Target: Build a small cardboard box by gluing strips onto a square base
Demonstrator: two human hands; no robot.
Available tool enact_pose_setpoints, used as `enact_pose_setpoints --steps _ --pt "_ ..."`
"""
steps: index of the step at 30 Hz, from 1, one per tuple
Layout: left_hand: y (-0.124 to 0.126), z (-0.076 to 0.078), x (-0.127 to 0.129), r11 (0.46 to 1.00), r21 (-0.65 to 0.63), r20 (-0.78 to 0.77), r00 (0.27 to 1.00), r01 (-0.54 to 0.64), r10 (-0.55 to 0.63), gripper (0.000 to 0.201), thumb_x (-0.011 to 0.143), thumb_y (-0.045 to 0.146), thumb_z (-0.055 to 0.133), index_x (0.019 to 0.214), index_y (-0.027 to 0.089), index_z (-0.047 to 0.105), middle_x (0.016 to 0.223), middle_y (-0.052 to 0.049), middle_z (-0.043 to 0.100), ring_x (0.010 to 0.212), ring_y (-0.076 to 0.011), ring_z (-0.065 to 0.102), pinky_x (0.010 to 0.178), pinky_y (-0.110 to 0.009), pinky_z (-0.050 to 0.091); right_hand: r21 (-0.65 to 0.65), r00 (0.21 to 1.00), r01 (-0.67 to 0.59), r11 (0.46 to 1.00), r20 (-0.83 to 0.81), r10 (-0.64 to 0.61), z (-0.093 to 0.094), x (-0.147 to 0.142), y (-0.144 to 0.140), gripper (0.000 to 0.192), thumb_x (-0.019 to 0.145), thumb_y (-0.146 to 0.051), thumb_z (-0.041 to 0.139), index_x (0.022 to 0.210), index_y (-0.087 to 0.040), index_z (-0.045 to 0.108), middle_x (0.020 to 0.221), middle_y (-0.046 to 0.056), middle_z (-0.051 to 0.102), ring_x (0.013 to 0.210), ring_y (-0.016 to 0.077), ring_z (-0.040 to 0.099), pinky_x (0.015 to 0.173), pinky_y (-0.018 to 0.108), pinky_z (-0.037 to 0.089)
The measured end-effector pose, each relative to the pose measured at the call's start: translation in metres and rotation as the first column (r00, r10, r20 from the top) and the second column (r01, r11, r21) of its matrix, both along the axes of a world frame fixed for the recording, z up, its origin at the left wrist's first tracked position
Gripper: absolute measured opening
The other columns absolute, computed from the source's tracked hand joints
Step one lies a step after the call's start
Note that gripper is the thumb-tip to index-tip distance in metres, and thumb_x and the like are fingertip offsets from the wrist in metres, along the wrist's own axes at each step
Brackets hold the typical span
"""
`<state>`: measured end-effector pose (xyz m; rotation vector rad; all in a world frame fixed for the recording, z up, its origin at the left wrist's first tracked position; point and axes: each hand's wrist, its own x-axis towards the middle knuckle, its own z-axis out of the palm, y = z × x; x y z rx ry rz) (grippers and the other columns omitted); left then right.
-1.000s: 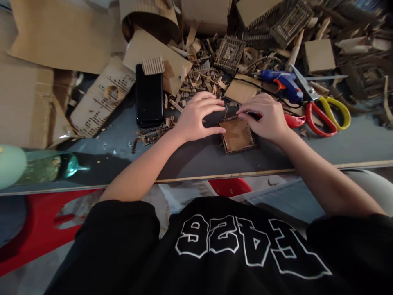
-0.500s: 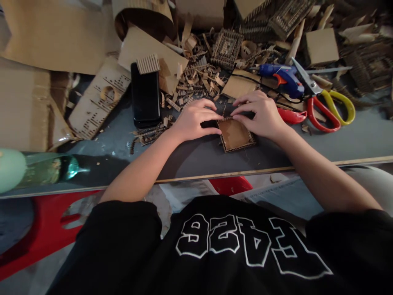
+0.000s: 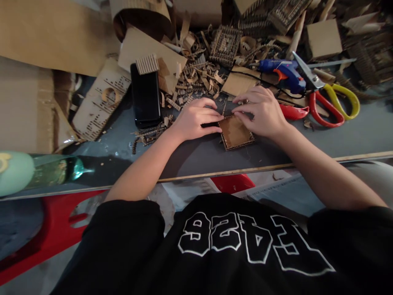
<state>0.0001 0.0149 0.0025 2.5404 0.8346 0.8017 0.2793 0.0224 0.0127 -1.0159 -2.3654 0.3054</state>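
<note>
Head view, one entry. Cardboard square: small, flat on the grey worktop near its front edge, corrugated strip edging visible along the near and right sides; the far edge is hidden under fingers, so whether edging runs all round cannot be told. Left hand: fingers curled, thumb and fingertips pressed on the square's far-left corner, a pinching grip on the edge there. Right hand: fingers bent down onto the far-right edge, likewise pressing or pinching the border; nothing else held. By the look of it the base piece is cut and mostly bordered, and the far side is the part in hand. Beside the right hand: red-handled item, blue glue gun, scissors with one red and one yellow loop, all lying untouched. Left of the left hand: black phone, face up, a ribbed offcut on its top end. Beyond: heap of cardboard scraps, a finished patterned square, large sheets. Near left edge: green bottle on its side.
</note>
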Motion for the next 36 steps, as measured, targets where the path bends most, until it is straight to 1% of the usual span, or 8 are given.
enact_pose_setpoints --steps 9,15,21,24,27,31,34,36 --pt "0.0 0.0 0.001 0.999 0.034 0.013 1.0 0.009 -0.01 0.061 0.098 0.076 0.063 0.115 0.023 0.085 0.104 -0.012 0.084 0.121 -0.032 0.072 0.106 -0.055 0.058 0.018 1.0 0.023 1.0 0.005 -0.023 0.006 -0.003 -0.008 0.018 0.092 -0.031 0.067 0.092 -0.027 0.084 0.119 0.007 0.079 0.118 0.038 0.069 0.103 0.065 0.052" --pt "0.001 -0.001 0.002 1.0 0.018 0.018 1.0 0.005 -0.005 0.064 0.096 0.08 0.062 0.114 0.022 0.086 0.101 -0.012 0.084 0.12 -0.032 0.073 0.105 -0.054 0.058 0.001 0.998 0.07 0.998 -0.008 -0.07 0.002 -0.004 -0.009 0.017 0.094 -0.031 0.067 0.088 -0.027 0.082 0.116 0.009 0.079 0.119 0.04 0.067 0.106 0.069 0.05" --pt "-0.001 0.001 0.002 0.999 -0.03 0.015 0.999 -0.033 0.034 0.065 0.094 0.083 0.062 0.113 0.025 0.086 0.103 -0.01 0.084 0.12 -0.0332 0.071 0.106 -0.057 0.057 0.041 0.998 0.066 0.997 -0.009 -0.066 0.001 -0.005 -0.01 0.017 0.095 -0.032 0.066 0.089 -0.027 0.081 0.114 0.008 0.08 0.117 0.0401 0.068 0.1 0.068 0.054" --pt "-0.006 0.007 0.003 0.992 -0.05 0.052 0.991 -0.118 0.12 0.065 0.095 0.082 0.061 0.117 0.025 0.084 0.11 -0.01 0.083 0.126 -0.0326 0.069 0.113 -0.057 0.054 0.04 0.997 0.075 0.996 -0.002 -0.075 0.012 -0.007 -0.014 0.022 0.099 -0.03 0.061 0.095 -0.027 0.082 0.12 0.008 0.079 0.121 0.0394 0.067 0.104 0.067 0.052" --pt "-0.013 0.012 0.006 0.973 -0.063 0.121 0.966 -0.222 0.228 0.068 0.096 0.081 0.061 0.126 0.023 0.081 0.123 -0.012 0.079 0.126 -0.0298 0.069 0.114 -0.051 0.055 0.043 0.996 0.09 0.995 -0.01 -0.09 0.026 -0.01 -0.02 0.025 0.103 -0.031 0.058 0.104 -0.03 0.083 0.129 0.006 0.076 0.128 0.0395 0.064 0.109 0.068 0.05" --pt "-0.024 0.012 0.017 0.956 -0.097 0.237 0.927 -0.275 0.291 0.06 0.1 0.077 0.059 0.115 0.024 0.084 0.114 -0.009 0.078 0.107 -0.0228 0.074 0.098 -0.041 0.06 0.049 0.995 0.096 0.994 -0.044 -0.094 0.032 -0.017 -0.03 0.026 0.104 -0.033 0.058 0.111 -0.032 0.082 0.128 0.006 0.076 0.128 0.04 0.064 0.11 0.069 0.05" --pt "-0.027 0.009 0.023 0.925 -0.211 0.272 0.89 -0.317 0.367 0.067 0.099 0.084 0.051 0.111 0.025 0.082 0.109 -0.009 0.076 0.1 -0.0215 0.072 0.088 -0.039 0.061 0.044 0.995 0.067 0.997 -0.07 -0.064 0.037 -0.02 -0.031 0.024 0.105 -0.035 0.058 0.108 -0.029 0.081 0.12 0.006 0.079 0.115 0.0352 0.071 0.107 0.064 0.054" --pt "-0.025 0.007 0.023 0.893 -0.273 0.281 0.858 -0.358 0.43 0.073 0.098 0.089 0.044 0.109 0.026 0.078 0.108 -0.008 0.074 0.098 -0.0219 0.071 0.085 -0.039 0.061 0.04 0.991 0.128 0.991 -0.042 -0.127 0.046 -0.014 -0.025 0.022 0.104 -0.039 0.064 0.11 -0.025 0.081 0.119 0.009 0.08 0.112 0.0339 0.073 0.106 0.059 0.055"
